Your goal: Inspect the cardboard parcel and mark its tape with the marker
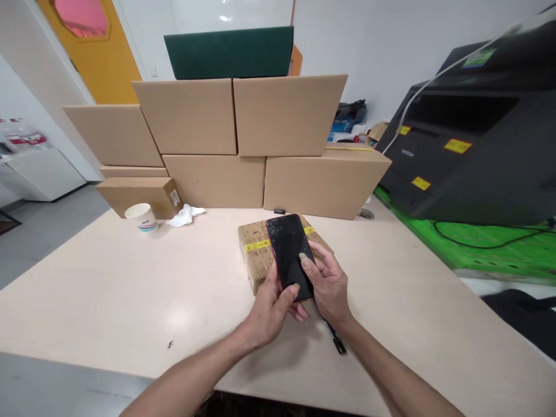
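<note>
now | both hands (299, 289) grip phone (290, 255) | over box (260, 246), mid-table (130, 289)

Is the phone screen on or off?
Off: the phone held by the left hand and right hand shows a dark, smudged screen.

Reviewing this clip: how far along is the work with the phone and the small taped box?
Done, by the look of it: the small box lies on the table with its yellow tape unbroken. In hand: the left hand and right hand both hold the dark-screened phone above that box. Left: the black pen lies untouched by the right wrist, and the box is still closed.
</note>
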The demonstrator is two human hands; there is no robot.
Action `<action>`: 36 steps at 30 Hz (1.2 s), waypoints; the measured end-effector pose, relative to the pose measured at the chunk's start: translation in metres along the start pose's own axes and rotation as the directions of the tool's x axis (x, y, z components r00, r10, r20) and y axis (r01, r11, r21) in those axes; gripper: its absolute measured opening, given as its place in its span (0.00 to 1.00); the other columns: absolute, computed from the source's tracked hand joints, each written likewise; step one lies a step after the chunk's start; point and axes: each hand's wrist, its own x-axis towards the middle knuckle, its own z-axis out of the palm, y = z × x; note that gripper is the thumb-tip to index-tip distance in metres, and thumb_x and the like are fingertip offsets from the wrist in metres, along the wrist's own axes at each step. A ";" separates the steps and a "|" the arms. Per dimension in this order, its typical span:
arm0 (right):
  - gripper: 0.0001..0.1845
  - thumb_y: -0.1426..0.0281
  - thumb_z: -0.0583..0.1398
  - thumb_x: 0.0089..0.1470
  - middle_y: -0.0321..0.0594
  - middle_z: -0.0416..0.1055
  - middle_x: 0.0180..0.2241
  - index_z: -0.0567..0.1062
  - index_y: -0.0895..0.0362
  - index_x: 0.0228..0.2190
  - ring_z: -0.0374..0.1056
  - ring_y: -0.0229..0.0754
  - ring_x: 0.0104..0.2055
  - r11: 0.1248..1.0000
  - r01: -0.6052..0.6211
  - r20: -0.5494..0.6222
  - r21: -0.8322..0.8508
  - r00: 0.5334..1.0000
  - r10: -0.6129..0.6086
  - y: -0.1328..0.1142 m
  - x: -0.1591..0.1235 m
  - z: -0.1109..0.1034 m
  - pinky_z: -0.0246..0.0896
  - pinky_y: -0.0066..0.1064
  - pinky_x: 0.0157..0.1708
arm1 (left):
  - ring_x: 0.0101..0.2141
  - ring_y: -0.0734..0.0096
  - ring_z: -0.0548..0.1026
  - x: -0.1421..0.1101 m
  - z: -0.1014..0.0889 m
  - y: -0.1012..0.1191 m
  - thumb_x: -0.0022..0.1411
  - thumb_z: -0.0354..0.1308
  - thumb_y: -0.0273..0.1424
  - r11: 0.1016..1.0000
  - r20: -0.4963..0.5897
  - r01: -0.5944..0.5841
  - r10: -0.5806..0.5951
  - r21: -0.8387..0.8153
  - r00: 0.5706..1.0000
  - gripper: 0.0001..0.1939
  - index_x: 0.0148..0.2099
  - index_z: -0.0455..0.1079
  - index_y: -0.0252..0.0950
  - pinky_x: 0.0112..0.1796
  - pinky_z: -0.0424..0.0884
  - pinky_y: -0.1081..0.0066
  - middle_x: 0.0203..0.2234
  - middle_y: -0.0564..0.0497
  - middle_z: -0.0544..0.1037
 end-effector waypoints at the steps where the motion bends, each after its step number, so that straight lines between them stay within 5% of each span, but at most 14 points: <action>1: 0.26 0.56 0.70 0.54 0.35 0.81 0.30 0.75 0.54 0.49 0.75 0.38 0.29 1.000 0.000 0.003 -0.004 1.000 0.000 0.000 -0.001 0.000 0.72 0.29 0.30 | 0.24 0.71 0.77 0.000 0.000 0.000 0.67 0.59 0.53 1.000 -0.001 0.001 -0.001 0.004 1.000 0.48 0.73 0.40 0.33 0.28 0.77 0.71 0.27 0.54 0.75; 12: 0.28 0.54 0.70 0.53 0.38 0.83 0.36 0.75 0.54 0.51 0.78 0.39 0.31 0.998 -0.043 0.007 0.037 0.999 0.042 0.005 -0.003 -0.001 0.76 0.29 0.30 | 0.24 0.73 0.78 0.001 0.001 -0.008 0.67 0.60 0.50 0.999 -0.027 0.003 -0.004 -0.032 1.000 0.37 0.66 0.51 0.36 0.27 0.78 0.70 0.34 0.51 0.77; 22: 0.28 0.54 0.68 0.56 0.37 0.81 0.31 0.73 0.54 0.53 0.78 0.43 0.31 1.000 -0.020 0.039 0.009 0.999 0.019 0.006 -0.002 -0.004 0.75 0.33 0.29 | 0.25 0.73 0.78 0.003 -0.001 -0.005 0.67 0.60 0.50 1.000 -0.019 -0.002 0.001 -0.028 1.000 0.36 0.66 0.50 0.37 0.27 0.78 0.71 0.33 0.51 0.77; 30: 0.28 0.56 0.71 0.52 0.43 0.83 0.39 0.75 0.53 0.52 0.79 0.44 0.33 0.997 -0.031 -0.038 0.064 0.999 0.033 0.008 -0.002 -0.002 0.77 0.37 0.34 | 0.26 0.72 0.78 0.004 -0.004 -0.001 0.67 0.60 0.49 1.000 0.009 -0.011 0.011 0.009 1.000 0.37 0.68 0.52 0.36 0.29 0.78 0.70 0.35 0.50 0.77; 36: 0.32 0.57 0.74 0.45 0.42 0.82 0.40 0.76 0.54 0.50 0.78 0.42 0.33 0.981 -0.020 -0.188 0.192 0.981 0.056 0.001 0.009 -0.009 0.75 0.35 0.34 | 0.29 0.69 0.78 0.004 -0.005 0.000 0.68 0.58 0.50 0.999 0.025 -0.014 0.013 0.042 1.000 0.51 0.77 0.34 0.35 0.34 0.78 0.65 0.34 0.49 0.77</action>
